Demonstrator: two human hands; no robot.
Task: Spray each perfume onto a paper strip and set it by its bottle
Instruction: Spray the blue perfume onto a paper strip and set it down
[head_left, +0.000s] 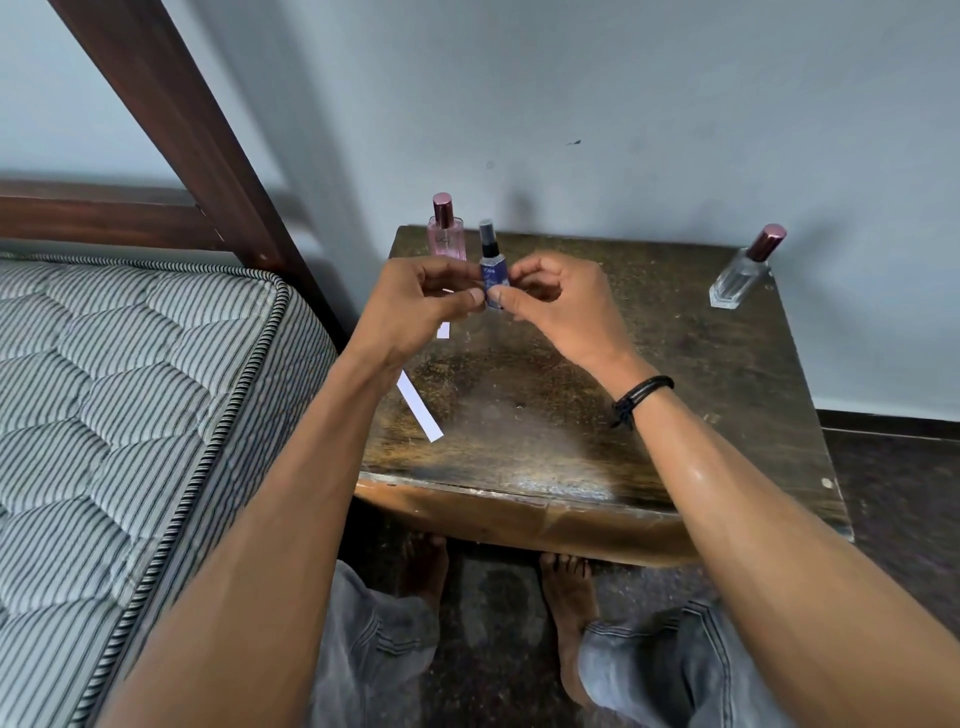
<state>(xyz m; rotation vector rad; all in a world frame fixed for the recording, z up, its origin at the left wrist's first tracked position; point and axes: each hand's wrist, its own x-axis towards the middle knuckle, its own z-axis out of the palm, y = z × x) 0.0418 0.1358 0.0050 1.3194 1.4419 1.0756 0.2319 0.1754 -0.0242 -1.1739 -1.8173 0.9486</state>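
Mid-frame, the left hand (431, 301) and the right hand (550, 296) both pinch the blue spray bottle (492, 270) over the worktop (571, 405) (thumbs nearly meeting). A paper strip (420, 408) lies at centre left, and the pink bottle (445, 228) stands just behind the hands.

Striped mattress (130, 389) (quilted) lies beside wooden table (545, 405)

One wide-angle camera rides on the person's head, facing forward and steeply down. It sits close over the bench (545, 415), where the left hand (415, 304) and right hand (563, 306) meet mid-frame. The wall (649, 93) fills the top, the bed (130, 395) the left, bare feet (569, 597) the bottom.
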